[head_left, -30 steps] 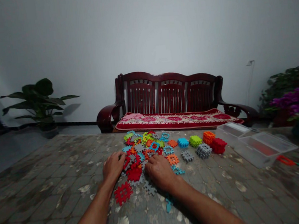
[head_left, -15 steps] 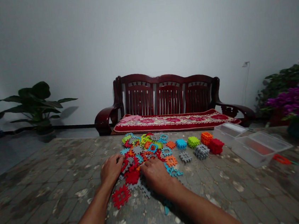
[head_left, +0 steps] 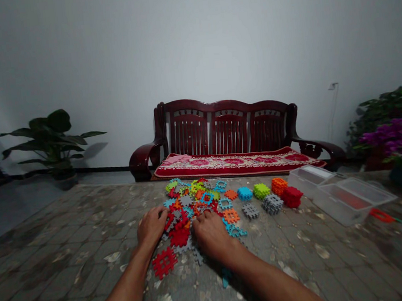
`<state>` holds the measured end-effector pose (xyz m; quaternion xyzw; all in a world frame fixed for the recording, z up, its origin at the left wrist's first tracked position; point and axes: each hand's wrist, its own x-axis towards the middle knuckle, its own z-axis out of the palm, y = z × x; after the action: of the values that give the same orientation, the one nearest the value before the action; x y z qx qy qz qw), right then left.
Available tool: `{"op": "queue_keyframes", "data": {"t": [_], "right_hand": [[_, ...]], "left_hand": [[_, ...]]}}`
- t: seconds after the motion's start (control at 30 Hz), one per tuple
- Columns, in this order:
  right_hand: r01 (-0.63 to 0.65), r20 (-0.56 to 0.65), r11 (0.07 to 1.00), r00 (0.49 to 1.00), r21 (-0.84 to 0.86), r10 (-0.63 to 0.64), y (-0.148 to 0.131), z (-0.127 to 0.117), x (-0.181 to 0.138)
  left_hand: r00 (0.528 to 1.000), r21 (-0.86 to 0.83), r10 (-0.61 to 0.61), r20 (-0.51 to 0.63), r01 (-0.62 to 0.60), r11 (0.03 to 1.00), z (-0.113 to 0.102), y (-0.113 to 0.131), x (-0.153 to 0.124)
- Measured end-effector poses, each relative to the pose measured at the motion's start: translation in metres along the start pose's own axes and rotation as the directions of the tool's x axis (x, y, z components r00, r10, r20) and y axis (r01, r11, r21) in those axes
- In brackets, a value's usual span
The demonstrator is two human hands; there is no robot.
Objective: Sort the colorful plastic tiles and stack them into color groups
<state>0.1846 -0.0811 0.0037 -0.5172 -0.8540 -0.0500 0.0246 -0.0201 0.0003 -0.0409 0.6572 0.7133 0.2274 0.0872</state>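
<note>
A mixed pile of notched plastic building tiles (head_left: 186,201) in red, grey, blue, green and orange lies on the table in front of me. At its left edge rests my left hand (head_left: 152,227), thumb and fingers apart, touching the tiles. My right hand (head_left: 210,230) is over the near right part of the pile, fingers curled down; its fingertips and anything in them are hidden. Close to the hands lie a red window-shaped tile (head_left: 164,263) and a solid red tile (head_left: 180,237). An orange tile (head_left: 231,216) sits right of my right hand.
Right of the pile stand sorted stacks: blue (head_left: 245,193), green (head_left: 262,191), orange (head_left: 279,186), grey (head_left: 273,204) and red (head_left: 292,197). Farther right are a clear plastic box (head_left: 340,210) and an orange-handled tool (head_left: 381,215). A wooden bench (head_left: 227,131) stands behind the table.
My right hand has shifted slightly to the right over the tiles. My left hand stays at the pile's left edge. The whole view has shifted a little.
</note>
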Motion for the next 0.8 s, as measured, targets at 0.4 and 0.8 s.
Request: {"op": "queue_keyframes", "data": {"t": [0.4,0.8], "right_hand": [[-0.009,-0.347,0.873,0.915,0.488,0.204,0.100,0.035,-0.057],[-0.283,-0.230,0.842,0.877,0.460,0.421,0.106,0.031,-0.068]], "left_hand": [[0.999,-0.017,0.002,-0.032,-0.003,1.000,0.000,0.001,-0.002],[1.000,-0.008,0.013,-0.022,-0.013,1.000,0.001,-0.002,0.000]]}}
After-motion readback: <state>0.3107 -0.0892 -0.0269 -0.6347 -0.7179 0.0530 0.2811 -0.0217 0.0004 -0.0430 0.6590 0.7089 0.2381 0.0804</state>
